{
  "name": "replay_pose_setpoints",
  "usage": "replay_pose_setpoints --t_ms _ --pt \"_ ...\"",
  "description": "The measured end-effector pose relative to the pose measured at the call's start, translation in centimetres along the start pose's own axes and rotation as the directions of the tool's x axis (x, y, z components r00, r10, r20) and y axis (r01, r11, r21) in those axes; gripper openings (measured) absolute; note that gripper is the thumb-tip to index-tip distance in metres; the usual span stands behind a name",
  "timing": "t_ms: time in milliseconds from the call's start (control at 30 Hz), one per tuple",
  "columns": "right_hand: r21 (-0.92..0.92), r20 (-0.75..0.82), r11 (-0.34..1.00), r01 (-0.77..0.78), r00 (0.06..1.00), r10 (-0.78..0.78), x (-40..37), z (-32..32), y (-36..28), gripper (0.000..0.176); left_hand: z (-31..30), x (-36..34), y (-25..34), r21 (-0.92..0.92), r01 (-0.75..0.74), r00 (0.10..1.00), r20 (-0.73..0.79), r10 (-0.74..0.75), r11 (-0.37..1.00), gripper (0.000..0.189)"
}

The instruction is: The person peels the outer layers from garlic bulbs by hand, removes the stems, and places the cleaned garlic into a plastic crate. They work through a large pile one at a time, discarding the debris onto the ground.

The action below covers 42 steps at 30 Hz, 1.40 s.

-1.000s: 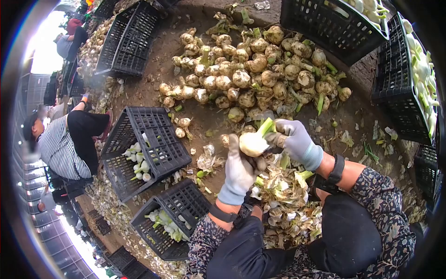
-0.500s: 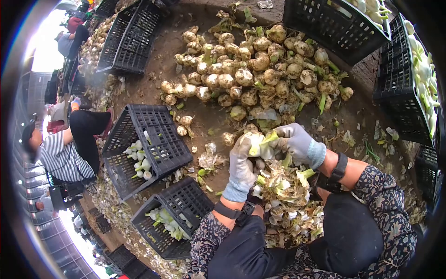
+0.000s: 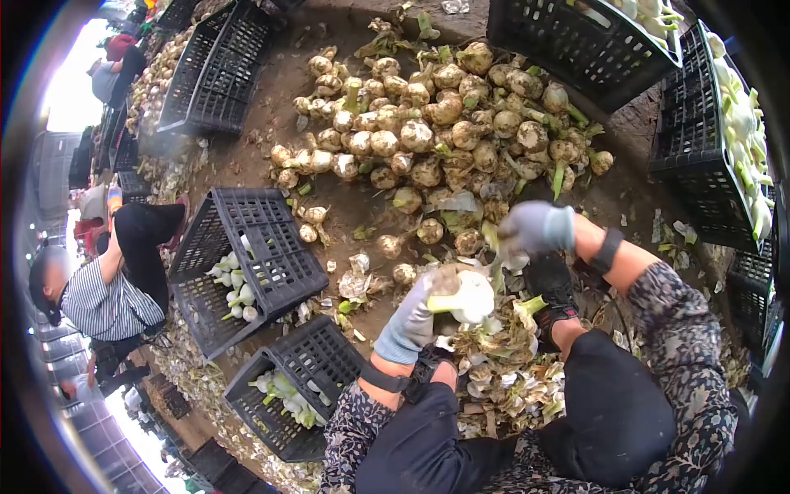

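So from where I'm standing, the left hand (image 3: pixel 415 311) has its gloved grip closed around a white bulb (image 3: pixel 476 298), fresh garlic or maybe onion, can't swear to which. The cut green stalk (image 3: pixel 445 304) points back toward the palm, and the whole thing is held over a messy heap of peelings (image 3: pixel 512 389) between the person's legs.

The right hand (image 3: pixel 529 229) is off the bulb, up near the lower edge of the dirty-skinned bulbs (image 3: pixel 416 134) piled on the ground. It's a blur though, so I honestly can't tell if that grip is open, closed or pinching a scrap of skin.

My read is that the step in hand is stripping the outer skin. The bulb looks pretty clean and white already, so I'd say this one's nearly done. Next move calls for a snug but gentle left grip, plus a quick check for leftover skin. Cleaned ones sit in two black crates, one farther off (image 3: pixel 276 259) and one just beside the left forearm (image 3: pixel 333 358), both within easy reach imo
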State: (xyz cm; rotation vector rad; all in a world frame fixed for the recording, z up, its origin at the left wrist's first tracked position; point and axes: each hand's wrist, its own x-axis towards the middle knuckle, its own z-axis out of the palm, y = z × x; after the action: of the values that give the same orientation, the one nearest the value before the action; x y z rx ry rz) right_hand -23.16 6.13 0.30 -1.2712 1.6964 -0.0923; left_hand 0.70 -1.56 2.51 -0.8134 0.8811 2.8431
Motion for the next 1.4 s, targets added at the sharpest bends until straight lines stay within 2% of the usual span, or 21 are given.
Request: replay_pose_setpoints --t_ms 33,100,133,200,300,367,433,500,633,667,700,767,900,1000,1100,1167,1200,1233,1333,1367,1400 --pt "-0.081 0.271 0.981 0.179 0.951 -0.151 -0.7 0.5 0.1 0.063 0.1 -0.2 0.6 -0.036 -0.008 1.000 -0.030 0.006 0.999 0.050" --pt "0.060 -0.020 0.958 0.282 0.960 -0.281 -3.5 1.1 -1.2 0.077 -0.9 0.0 -0.1 -0.035 -0.134 0.988 -0.076 0.131 0.990 0.044" --pt "0.340 -0.132 0.876 0.343 0.939 -0.317 -4.0 1.1 -2.0 0.076 -1.3 0.1 -0.3 -0.035 -0.192 0.978 -0.086 0.188 0.981 0.042" --pt "0.482 -0.200 0.785 0.389 0.921 -0.334 -3.9 1.3 -3.0 0.074 -1.3 0.1 -0.6 0.056 -0.292 0.947 -0.119 0.297 0.955 0.041" --pt "0.624 -0.352 0.597 0.504 0.863 -0.361 -2.8 2.6 -4.4 0.064 -0.6 0.4 -0.6 0.293 -0.199 0.933 -0.235 0.272 0.935 0.053" --pt "0.840 -0.133 0.489 0.235 0.963 -0.233 -2.3 3.3 -4.5 0.055 -1.4 0.1 -0.7 0.265 -0.198 0.949 -0.188 0.252 0.944 0.050" --pt "0.891 -0.079 0.410 0.194 0.956 -0.282 -2.2 3.0 -4.1 0.041 -1.6 -0.1 -1.1 0.235 -0.202 0.961 -0.138 0.238 0.951 0.047" --pt "0.962 0.094 0.273 -0.019 0.960 -0.262 -2.3 2.6 -3.7 0.030 -1.3 -0.1 -1.5 0.099 -0.212 0.961 -0.157 0.226 0.972 0.045" --pt "0.935 -0.003 0.348 0.074 0.980 -0.201 -3.9 1.1 -4.5 0.025 -1.7 0.2 -0.9 0.142 -0.239 0.956 -0.137 0.259 0.960 0.047" --pt "0.875 -0.070 0.460 0.152 0.979 -0.191 -4.2 1.1 -4.7 0.028 -1.6 0.2 -0.8 0.142 -0.244 0.955 -0.138 0.263 0.959 0.047" --pt "0.742 -0.279 0.561 0.368 0.930 -0.241 -3.7 2.3 -4.5 0.023 -1.3 0.2 -0.6 0.136 -0.212 0.955 -0.179 0.235 0.968 0.046" --pt "0.256 -0.555 0.806 0.533 0.764 -0.329 -3.6 3.1 -5.2 0.019 -1.0 0.4 -0.5 0.130 -0.184 0.954 -0.216 0.209 0.974 0.046" --pt "0.163 -0.568 0.885 0.436 0.775 -0.277 -3.4 3.0 -5.9 0.013 -0.5 0.2 -0.1 0.135 -0.100 0.983 -0.143 0.119 0.986 0.057" --pt "0.154 -0.621 0.914 0.375 0.756 -0.206 -0.9 3.7 -4.8 0.013 0.6 0.2 0.4 0.155 -0.022 1.000 -0.005 0.023 0.988 0.092" --pt "0.102 -0.641 0.959 0.265 0.755 -0.141 0.7 4.3 -2.8 0.015 1.2 1.4 0.2 0.310 -0.191 0.980 0.014 0.197 0.931 0.106" --pt "0.254 -0.573 0.906 0.339 0.807 -0.141 0.9 4.4 -1.9 0.017 0.7 1.1 -0.1 0.205 -0.143 0.989 -0.002 0.146 0.968 0.115" --pt "0.803 -0.199 0.580 0.134 0.979 0.050 -0.6 2.8 -2.9 0.023 -0.6 1.3 -0.9 0.453 -0.226 0.965 -0.017 0.261 0.862 0.117" --pt "0.887 -0.100 0.454 0.085 0.995 0.008 -1.6 2.1 -3.0 0.032 -1.8 1.4 -1.6 0.671 -0.275 0.928 -0.004 0.374 0.689 0.119" --pt "0.880 -0.172 0.397 0.262 0.954 -0.247 -1.5 3.9 -2.3 0.058 0.2 1.0 -0.2 0.787 -0.128 0.943 -0.091 0.319 0.603 0.127" --pt "0.709 -0.344 0.523 0.474 0.879 -0.329 -1.2 4.1 -3.3 0.046 0.8 1.1 0.1 0.868 -0.036 0.943 -0.134 0.304 0.495 0.128" --pt "0.609 -0.274 0.707 0.360 0.932 -0.239 -1.4 3.7 -3.8 0.036 1.5 1.1 0.3 0.947 0.092 0.941 -0.184 0.286 0.307 0.132"
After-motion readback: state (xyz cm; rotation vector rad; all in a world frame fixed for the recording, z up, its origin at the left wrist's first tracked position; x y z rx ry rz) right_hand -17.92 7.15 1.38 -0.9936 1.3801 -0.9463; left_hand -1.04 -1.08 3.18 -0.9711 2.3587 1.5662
